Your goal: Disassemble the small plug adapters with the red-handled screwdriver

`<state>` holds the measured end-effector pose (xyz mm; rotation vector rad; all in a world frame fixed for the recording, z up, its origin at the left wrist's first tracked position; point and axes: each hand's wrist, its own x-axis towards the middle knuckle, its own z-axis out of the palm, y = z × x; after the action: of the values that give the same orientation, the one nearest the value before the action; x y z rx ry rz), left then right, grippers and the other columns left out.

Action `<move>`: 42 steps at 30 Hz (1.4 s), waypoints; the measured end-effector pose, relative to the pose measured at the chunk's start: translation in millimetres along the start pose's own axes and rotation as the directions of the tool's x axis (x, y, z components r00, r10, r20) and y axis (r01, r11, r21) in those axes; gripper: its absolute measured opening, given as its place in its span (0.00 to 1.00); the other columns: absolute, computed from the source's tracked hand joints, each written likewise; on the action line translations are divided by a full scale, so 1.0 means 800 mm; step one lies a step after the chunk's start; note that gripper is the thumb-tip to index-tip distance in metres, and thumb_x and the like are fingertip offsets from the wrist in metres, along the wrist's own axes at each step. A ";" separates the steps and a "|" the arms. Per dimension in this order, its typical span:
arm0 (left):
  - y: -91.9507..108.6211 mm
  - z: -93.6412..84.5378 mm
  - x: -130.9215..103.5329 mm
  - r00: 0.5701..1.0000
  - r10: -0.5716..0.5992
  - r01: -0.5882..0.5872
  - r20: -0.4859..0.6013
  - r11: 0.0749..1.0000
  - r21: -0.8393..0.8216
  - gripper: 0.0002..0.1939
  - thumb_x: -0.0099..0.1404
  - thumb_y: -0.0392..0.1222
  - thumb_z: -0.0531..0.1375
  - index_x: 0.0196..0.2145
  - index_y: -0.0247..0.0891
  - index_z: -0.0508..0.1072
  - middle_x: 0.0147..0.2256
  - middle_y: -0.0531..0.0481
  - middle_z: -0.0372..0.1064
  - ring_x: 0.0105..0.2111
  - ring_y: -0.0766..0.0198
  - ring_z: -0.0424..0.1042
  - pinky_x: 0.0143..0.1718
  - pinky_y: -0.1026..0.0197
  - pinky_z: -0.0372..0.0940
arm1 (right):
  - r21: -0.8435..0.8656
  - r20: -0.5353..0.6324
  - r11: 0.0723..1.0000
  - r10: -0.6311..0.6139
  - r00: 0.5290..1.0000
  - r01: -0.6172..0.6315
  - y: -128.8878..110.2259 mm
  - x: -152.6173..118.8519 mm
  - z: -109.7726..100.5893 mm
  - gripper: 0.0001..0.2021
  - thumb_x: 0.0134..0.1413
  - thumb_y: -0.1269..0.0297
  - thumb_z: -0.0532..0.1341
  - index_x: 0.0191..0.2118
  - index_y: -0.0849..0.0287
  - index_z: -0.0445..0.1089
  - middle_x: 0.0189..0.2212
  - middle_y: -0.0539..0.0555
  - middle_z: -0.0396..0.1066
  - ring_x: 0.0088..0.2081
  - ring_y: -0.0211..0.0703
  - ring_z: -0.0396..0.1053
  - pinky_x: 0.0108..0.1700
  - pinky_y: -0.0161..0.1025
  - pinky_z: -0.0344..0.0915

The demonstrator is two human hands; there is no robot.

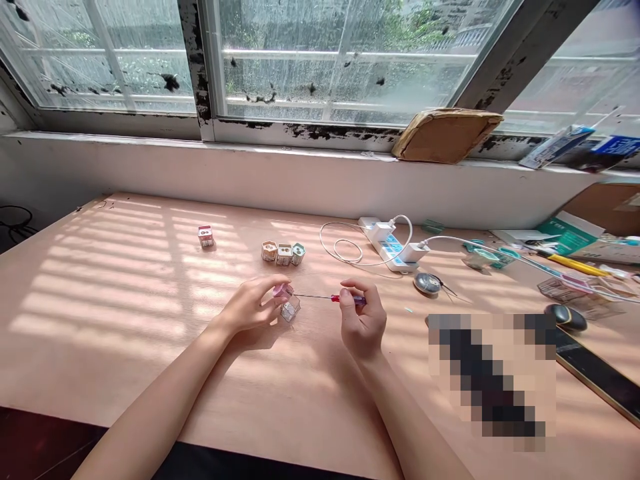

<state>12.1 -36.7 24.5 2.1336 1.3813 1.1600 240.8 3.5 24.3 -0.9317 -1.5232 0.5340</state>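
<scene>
Hands apart: left (256, 303) pinches pink piece (283, 291), partly hidden by fingers; right (363, 319) grips screwdriver (353, 300), handle partly covered

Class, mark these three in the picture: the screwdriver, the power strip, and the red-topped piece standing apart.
Screwdriver (359, 301): head view, on its handle.
Power strip (391, 251): head view, on its body between the two plugs.
Red-topped piece (206, 241): head view, on its side below the top.

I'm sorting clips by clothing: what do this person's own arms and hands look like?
The left hand and right hand are ungloved, with no ring or watch visible. No sleeve shows on the left forearm or right forearm.
</scene>
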 end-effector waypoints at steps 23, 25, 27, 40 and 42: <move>0.002 -0.001 -0.001 1.000 -0.002 0.002 -0.014 0.999 0.038 0.15 0.69 0.44 0.60 0.53 0.42 0.73 0.46 0.44 0.78 0.44 0.57 0.77 0.48 0.56 0.71 | 0.081 -0.012 0.992 0.097 0.995 -0.096 0.016 -0.002 0.003 0.10 0.64 0.56 0.58 0.42 0.57 0.68 0.23 0.46 0.65 0.22 0.39 0.69 0.24 0.35 0.63; 0.001 -0.002 -0.001 1.000 0.001 0.000 -0.017 0.999 0.042 0.15 0.69 0.44 0.60 0.52 0.42 0.73 0.45 0.45 0.79 0.44 0.57 0.77 0.48 0.56 0.71 | 0.093 -0.026 0.990 0.107 0.994 -0.104 0.018 -0.001 0.003 0.10 0.63 0.56 0.59 0.41 0.57 0.69 0.22 0.46 0.64 0.21 0.39 0.67 0.23 0.34 0.62; 0.001 -0.003 -0.001 1.000 0.009 -0.008 -0.021 0.999 0.039 0.15 0.68 0.44 0.61 0.52 0.42 0.73 0.44 0.45 0.79 0.43 0.57 0.78 0.48 0.56 0.71 | 0.099 -0.039 0.988 0.120 0.992 -0.116 0.019 -0.001 0.002 0.10 0.62 0.56 0.59 0.40 0.58 0.69 0.22 0.47 0.64 0.21 0.38 0.66 0.22 0.34 0.60; -0.003 -0.011 -0.003 0.998 -0.027 0.027 -0.049 1.000 -0.004 0.16 0.65 0.45 0.64 0.50 0.41 0.75 0.41 0.47 0.78 0.40 0.58 0.78 0.45 0.59 0.71 | 0.018 -0.046 0.997 0.071 0.996 -0.070 0.024 0.004 -0.006 0.07 0.60 0.61 0.59 0.35 0.58 0.71 0.21 0.47 0.67 0.20 0.39 0.66 0.22 0.35 0.61; -0.003 -0.011 -0.005 0.997 -0.047 0.045 -0.059 0.998 -0.041 0.16 0.64 0.46 0.66 0.49 0.41 0.75 0.39 0.48 0.77 0.39 0.59 0.77 0.44 0.60 0.71 | -0.045 -0.031 0.999 0.017 0.999 -0.019 0.029 0.008 -0.008 0.08 0.62 0.60 0.59 0.37 0.58 0.72 0.25 0.50 0.72 0.26 0.43 0.73 0.27 0.37 0.67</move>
<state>2.8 -39.8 26.4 2.0448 1.4133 1.2323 253.2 20.4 11.4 -0.9849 -1.5063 0.4980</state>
